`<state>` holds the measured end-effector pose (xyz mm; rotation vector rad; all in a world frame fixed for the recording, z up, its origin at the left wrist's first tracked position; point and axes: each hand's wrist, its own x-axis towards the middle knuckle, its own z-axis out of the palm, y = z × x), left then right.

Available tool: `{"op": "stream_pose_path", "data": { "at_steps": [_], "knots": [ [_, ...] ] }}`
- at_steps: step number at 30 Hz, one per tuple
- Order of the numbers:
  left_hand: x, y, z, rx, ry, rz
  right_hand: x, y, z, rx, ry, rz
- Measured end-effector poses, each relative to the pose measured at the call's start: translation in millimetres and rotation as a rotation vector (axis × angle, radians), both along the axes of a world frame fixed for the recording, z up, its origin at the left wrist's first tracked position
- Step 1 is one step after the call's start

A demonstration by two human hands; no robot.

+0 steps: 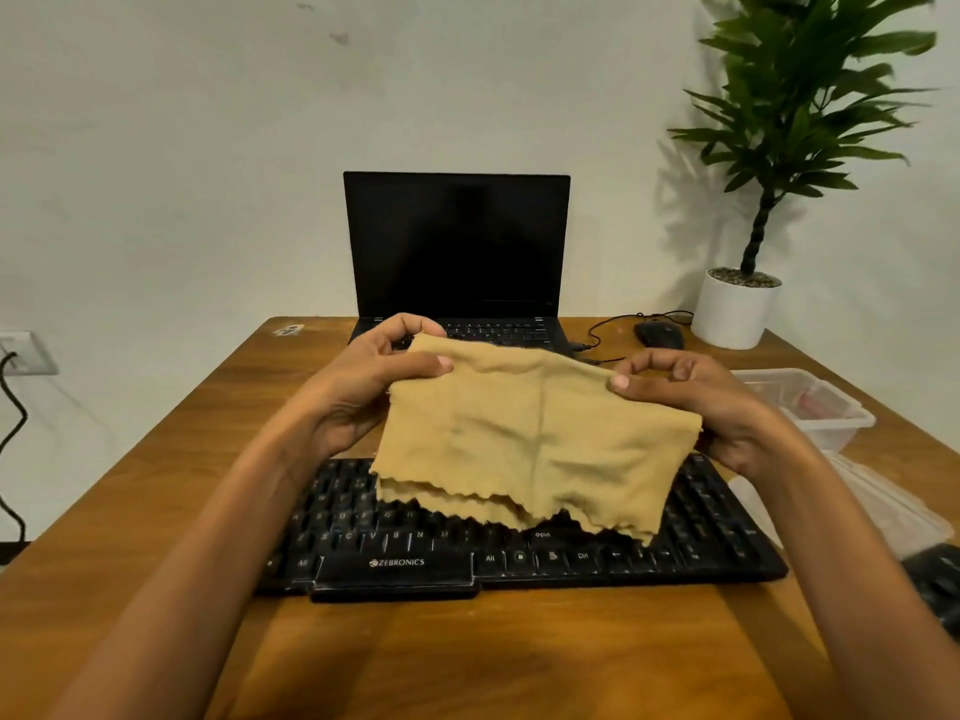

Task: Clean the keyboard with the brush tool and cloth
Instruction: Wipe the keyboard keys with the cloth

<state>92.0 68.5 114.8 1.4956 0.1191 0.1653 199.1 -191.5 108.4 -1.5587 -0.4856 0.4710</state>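
A tan cloth [530,439], folded double with zigzag lower edges, hangs in the air above the black keyboard [519,558] on the wooden desk [467,657]. My left hand [363,387] pinches the cloth's upper left corner between thumb and fingers. My right hand [711,402] pinches its upper right edge the same way. The cloth's lower edge drapes down over the middle keys and hides them. No brush tool is plainly visible.
An open laptop [457,246] with a dark screen stands behind the keyboard. A black mouse [658,335] and a potted plant [737,309] sit at the back right. A clear plastic box [810,407] and its lid [883,511] lie to the right.
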Motion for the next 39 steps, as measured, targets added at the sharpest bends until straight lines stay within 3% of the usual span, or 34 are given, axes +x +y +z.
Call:
{"op": "stream_pose_path", "data": {
  "at_steps": [3,7,12,18,23,27,29,32,35,37,39],
  "knots": [
    [4,4,-17,0.182,0.088,-0.026,9,6,-10,-0.199,-0.022,0.002],
    [11,9,-43,0.561,0.129,0.003,21,16,-30,-0.388,-0.131,-0.058],
    [25,16,-56,0.62,0.114,0.083,34,29,-41,-0.505,-0.261,-0.065],
    [36,28,-73,0.821,0.078,0.159,36,34,-50,-0.786,-0.484,-0.002],
    [37,28,-81,1.004,0.061,0.159,32,32,-55,-0.768,-0.545,-0.097],
    [30,24,-74,1.096,-0.045,0.322,24,30,-51,-0.659,-0.602,-0.225],
    [27,20,-71,1.025,-0.056,0.353,20,29,-51,-0.619,-0.651,-0.3],
    [21,12,-66,0.526,0.032,0.238,13,29,-53,-0.503,-0.604,-0.396],
    [15,6,-65,0.043,0.089,0.116,-2,29,-51,-0.129,-0.16,-0.273],
    [11,5,-68,-0.042,0.116,0.086,-10,28,-52,0.056,0.137,-0.176],
    [8,7,-72,-0.044,0.127,0.064,-15,28,-54,0.13,0.27,-0.155]
  ]
}}
